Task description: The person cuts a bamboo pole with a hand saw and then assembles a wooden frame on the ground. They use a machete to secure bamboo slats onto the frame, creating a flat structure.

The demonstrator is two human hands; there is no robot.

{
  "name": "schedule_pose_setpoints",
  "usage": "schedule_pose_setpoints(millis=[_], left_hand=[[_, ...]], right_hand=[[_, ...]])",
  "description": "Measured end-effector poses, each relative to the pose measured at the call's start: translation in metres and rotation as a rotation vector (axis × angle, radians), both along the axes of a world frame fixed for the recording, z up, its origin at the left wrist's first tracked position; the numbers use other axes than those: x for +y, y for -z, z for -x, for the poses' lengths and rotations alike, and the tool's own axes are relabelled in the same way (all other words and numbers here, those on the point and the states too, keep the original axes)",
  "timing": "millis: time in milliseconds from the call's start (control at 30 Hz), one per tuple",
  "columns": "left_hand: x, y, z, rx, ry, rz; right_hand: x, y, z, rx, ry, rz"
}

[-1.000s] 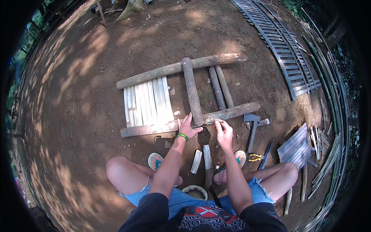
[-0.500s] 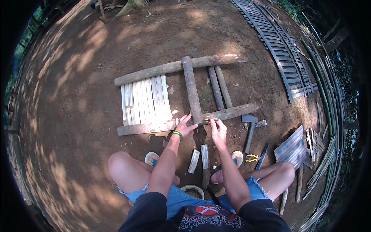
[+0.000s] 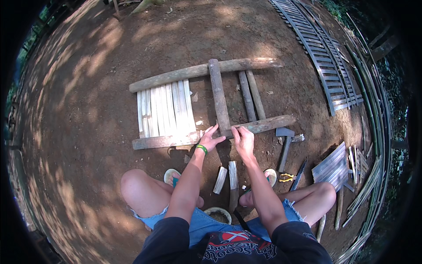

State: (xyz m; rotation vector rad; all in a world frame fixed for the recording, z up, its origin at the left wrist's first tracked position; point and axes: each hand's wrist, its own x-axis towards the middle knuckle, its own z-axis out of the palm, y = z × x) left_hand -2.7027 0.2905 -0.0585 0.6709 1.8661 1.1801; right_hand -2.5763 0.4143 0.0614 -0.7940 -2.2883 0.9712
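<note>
My left grip (image 3: 209,140) was spread apart over the near log (image 3: 269,124); my right grip (image 3: 244,143) had fingertips together, on what I couldn't tell, beside the near end of the crosspiece (image 3: 217,94); that one, lying across two logs, the other the far log (image 3: 171,79), looked heavy, stiff, liable to roll, best held at both ends; beyond lay two thinner poles (image 3: 247,97), one hatchet-like tool (image 3: 285,148), one pair of pliers (image 3: 286,177).

Spans the far rail (image 3: 176,76) and near rail (image 3: 268,124), both long and roughly parallel, as a straight brown log (image 3: 219,97); slants slightly leftward going away, jutting past the far rail.
</note>
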Motion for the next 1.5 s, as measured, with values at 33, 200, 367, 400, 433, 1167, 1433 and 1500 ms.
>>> schedule_pose_setpoints(millis=[33, 200, 367, 400, 433, 1167, 1433, 1500], left_hand=[[-0.001, 0.003, 0.001, -0.007, -0.010, -0.023], [0.010, 0.008, -0.007, -0.032, -0.024, -0.064], [0.010, 0.016, -0.008, -0.172, -0.095, -0.149], [0.009, 0.016, -0.007, -0.145, -0.089, -0.128], [0.010, 0.014, -0.005, -0.116, -0.080, -0.108], [0.017, -0.055, 0.001, 0.596, -0.123, -0.272], [0.029, -0.066, -0.012, 0.393, -0.252, -0.216], [0.031, -0.069, -0.015, 0.412, -0.261, -0.236]], right_hand=[[-0.001, 0.001, 0.004, -0.007, 0.000, -0.020], [0.001, 0.003, 0.008, -0.001, 0.016, -0.072], [-0.001, -0.003, 0.013, -0.059, -0.036, -0.124], [-0.002, -0.003, 0.013, -0.060, -0.048, -0.131], [-0.001, -0.002, 0.013, -0.060, -0.057, -0.139], [0.018, -0.021, 0.023, -0.170, -0.250, 0.020], [0.093, 0.073, -0.147, -0.761, 0.825, -0.079], [0.101, 0.099, -0.191, -0.835, 0.849, 0.013]])
